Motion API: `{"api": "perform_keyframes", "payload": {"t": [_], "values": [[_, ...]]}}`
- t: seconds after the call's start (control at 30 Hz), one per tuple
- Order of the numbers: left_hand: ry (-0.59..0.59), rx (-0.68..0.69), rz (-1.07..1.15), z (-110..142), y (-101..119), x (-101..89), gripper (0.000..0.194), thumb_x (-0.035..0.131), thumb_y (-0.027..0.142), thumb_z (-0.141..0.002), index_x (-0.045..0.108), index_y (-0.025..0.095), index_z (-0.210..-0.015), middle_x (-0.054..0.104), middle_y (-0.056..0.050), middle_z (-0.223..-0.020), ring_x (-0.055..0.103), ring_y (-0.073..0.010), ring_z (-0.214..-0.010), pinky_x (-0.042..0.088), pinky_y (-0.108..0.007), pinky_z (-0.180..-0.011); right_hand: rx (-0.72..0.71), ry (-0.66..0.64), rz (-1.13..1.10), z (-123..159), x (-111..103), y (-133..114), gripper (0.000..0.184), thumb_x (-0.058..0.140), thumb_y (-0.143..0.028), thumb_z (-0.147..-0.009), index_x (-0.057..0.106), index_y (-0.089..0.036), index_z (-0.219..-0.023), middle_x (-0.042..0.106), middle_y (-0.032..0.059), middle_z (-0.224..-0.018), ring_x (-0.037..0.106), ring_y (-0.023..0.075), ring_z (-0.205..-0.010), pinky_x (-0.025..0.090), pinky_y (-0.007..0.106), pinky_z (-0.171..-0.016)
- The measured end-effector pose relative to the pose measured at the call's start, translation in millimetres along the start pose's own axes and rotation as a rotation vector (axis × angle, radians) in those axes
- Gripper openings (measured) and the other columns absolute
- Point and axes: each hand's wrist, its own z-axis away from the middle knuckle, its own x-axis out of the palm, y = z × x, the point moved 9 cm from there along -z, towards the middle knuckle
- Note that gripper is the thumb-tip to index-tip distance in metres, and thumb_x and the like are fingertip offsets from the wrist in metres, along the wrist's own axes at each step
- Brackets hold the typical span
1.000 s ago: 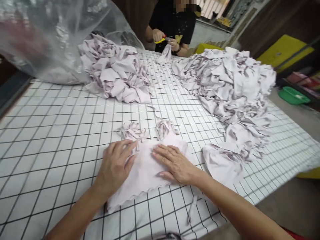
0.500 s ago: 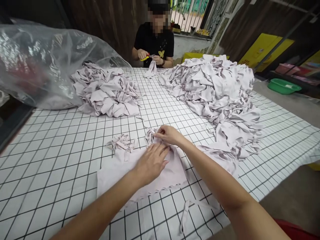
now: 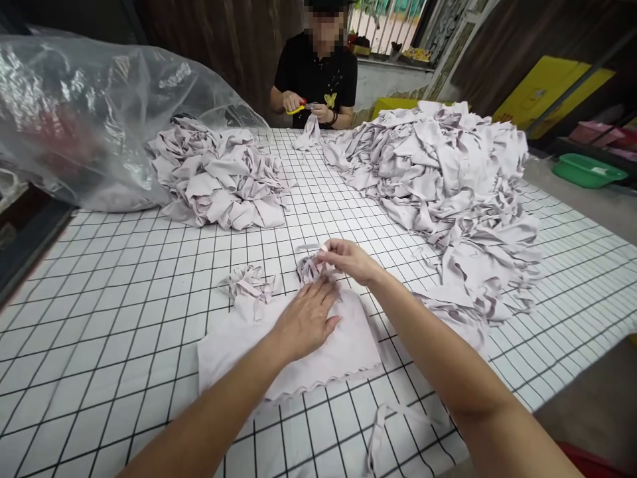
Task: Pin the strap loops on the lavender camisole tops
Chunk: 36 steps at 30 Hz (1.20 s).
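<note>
A pale lilac garment (image 3: pixel 343 355) with a scalloped lower edge lies flat before me on the table; whether it is one piece or a stack I cannot tell. My left hand (image 3: pixel 308 318) rests on it with outstretched fingers. Just beyond those fingertips, my right hand (image 3: pixel 351 259) pinches a thin fabric strap (image 3: pixel 309 248). Below this hand is a small bunch of straps (image 3: pixel 307 269) at the garment's top edge. A second bunch of straps (image 3: pixel 251 282) lies to the left, touching the same edge.
White cloth with black grid lines covers the table (image 3: pixel 149 279). Lilac fabric heaps stand at left (image 3: pixel 219 176) and right (image 3: pixel 442 166). A clear plastic bag (image 3: pixel 114 119) is behind the left heap. Opposite, a person (image 3: pixel 318 79) holds scissors (image 3: pixel 297 108). A loose strap (image 3: pixel 378 438) lies nearby.
My right hand has lifted slightly away from the garment, drawing the strap with it. My left hand stays flat on the garment. The whole view has shifted a little.
</note>
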Motion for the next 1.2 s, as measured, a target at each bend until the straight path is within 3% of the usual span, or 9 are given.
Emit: {"api": "perform_keyframes", "payload": {"t": [0.1, 0.17, 0.27, 0.37, 0.47, 0.6, 0.73, 0.83, 1.2], "values": [[-0.002, 0.002, 0.022, -0.8, 0.6, -3.0, 0.046, 0.040, 0.041, -0.098, 0.043, 0.017, -0.137, 0.041, -0.011, -0.149, 0.028, -0.0266, -0.143, 0.026, -0.048, -0.116, -0.198, 0.007, 0.110, 41.5, -7.1, -40.1, 0.023, 0.057, -0.039, -0.090, 0.064, -0.017, -0.092, 0.070, 0.0053, -0.093, 0.062, 0.0137, -0.087, 0.049, 0.030, -0.078], [-0.020, -0.001, 0.046, -1.2, 0.4, -3.1, 0.044, 0.040, 0.041, -0.097, 0.047, 0.017, -0.133, 0.045, -0.011, -0.145, 0.033, -0.0273, -0.140, 0.028, -0.048, -0.114, -0.270, -0.102, 0.217, 75.5, -0.5, -51.3, 0.019, 0.056, -0.031, -0.092, 0.068, -0.018, -0.097, 0.070, 0.0056, -0.096, 0.064, 0.0144, -0.091, 0.051, 0.032, -0.083], [-0.041, 0.000, 0.048, -1.0, -0.5, -0.4, 0.047, 0.038, 0.041, -0.098, 0.043, 0.016, -0.138, 0.046, -0.013, -0.144, 0.033, -0.0277, -0.140, 0.026, -0.048, -0.115, -0.279, -0.327, 0.389, 123.5, 19.9, -38.1, 0.022, 0.053, -0.017, -0.092, 0.070, -0.020, -0.107, 0.069, 0.0058, -0.105, 0.063, 0.0143, -0.099, 0.051, 0.034, -0.089], [-0.053, 0.000, 0.016, -0.5, -1.6, 3.4, 0.055, 0.035, 0.043, -0.099, 0.033, 0.014, -0.146, 0.042, -0.013, -0.148, 0.027, -0.0282, -0.143, 0.021, -0.048, -0.116, -0.188, -0.348, 0.444, 148.0, 25.2, -8.7, 0.028, 0.049, -0.014, -0.093, 0.068, -0.022, -0.111, 0.064, 0.0066, -0.118, 0.061, 0.0144, -0.105, 0.052, 0.033, -0.090], [-0.063, 0.006, -0.008, -0.3, -0.8, 4.6, 0.058, 0.035, 0.042, -0.099, 0.028, 0.015, -0.149, 0.042, -0.013, -0.148, 0.026, -0.0284, -0.143, 0.020, -0.047, -0.116, -0.076, -0.145, 0.343, 145.8, 8.6, 11.0, 0.025, 0.047, -0.021, -0.094, 0.064, -0.020, -0.114, 0.063, 0.0082, -0.115, 0.063, 0.0136, -0.093, 0.054, 0.031, -0.081], [-0.042, 0.013, -0.032, -0.9, 0.9, 0.7, 0.060, 0.037, 0.041, -0.099, 0.023, 0.017, -0.152, 0.041, -0.011, -0.149, 0.029, -0.0287, -0.142, 0.023, -0.046, -0.115, 0.164, 0.050, 0.277, 122.1, -8.9, 30.8, 0.028, 0.051, -0.041, -0.093, 0.062, -0.018, -0.103, 0.063, 0.0032, -0.086, 0.055, 0.0092, -0.062, 0.047, 0.024, -0.055], [-0.032, 0.018, -0.046, -1.5, 0.8, 0.4, 0.060, 0.036, 0.039, -0.099, 0.020, 0.017, -0.153, 0.042, -0.011, -0.148, 0.029, -0.0291, -0.141, 0.024, -0.045, -0.115, 0.248, 0.018, 0.392, 93.4, 1.5, 36.0, 0.027, 0.066, -0.042, -0.082, 0.058, -0.017, -0.076, 0.047, -0.0045, -0.061, 0.037, 0.0062, -0.051, 0.029, 0.022, -0.046], [-0.034, 0.023, -0.052, -1.8, 0.6, 0.8, 0.060, 0.035, 0.039, -0.099, 0.019, 0.018, -0.153, 0.042, -0.010, -0.148, 0.029, -0.0298, -0.141, 0.025, -0.046, -0.115, 0.240, -0.007, 0.407, 86.7, 7.5, 37.6, 0.028, 0.066, -0.032, -0.081, 0.050, -0.017, -0.064, 0.041, -0.0057, -0.056, 0.034, 0.0054, -0.049, 0.026, 0.023, -0.046], [-0.034, 0.041, -0.031, -2.7, 1.8, -1.0, 0.062, 0.038, 0.042, -0.098, 0.020, 0.018, -0.153, 0.040, -0.009, -0.150, 0.031, -0.0292, -0.140, 0.025, -0.046, -0.114, 0.238, -0.213, -0.017, 149.6, 0.7, 45.3, 0.026, 0.065, -0.040, -0.085, 0.066, -0.015, -0.082, 0.056, -0.0017, -0.070, 0.049, 0.0085, -0.064, 0.039, 0.023, -0.059]]}}
